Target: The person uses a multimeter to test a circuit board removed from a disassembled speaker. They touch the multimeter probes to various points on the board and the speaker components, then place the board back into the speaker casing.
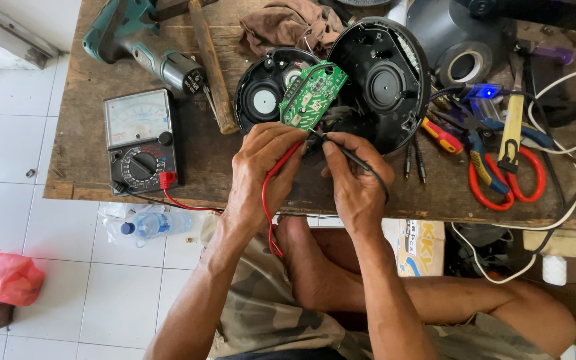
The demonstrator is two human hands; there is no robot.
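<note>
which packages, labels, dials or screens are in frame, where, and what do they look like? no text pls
Analog multimeter: bench left, black box, pale dial face, round selector knob.
Cardboard box: under bench edge, right of right hand, white with orange and blue print.
Water bottle: floor, lying down, clear, blue cap.

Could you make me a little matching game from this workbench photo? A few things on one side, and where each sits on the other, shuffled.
Things:
1. green circuit board
2. analog multimeter
3. red plastic bag
4. roll of black tape

Places:
A. on the white tiled floor, far left
B. on the bench top, left of both hands
C. propped in the opened round black casing, just above the hands
D. near the top of the bench, right of the casing

Pairs: 1-C, 2-B, 3-A, 4-D
</note>
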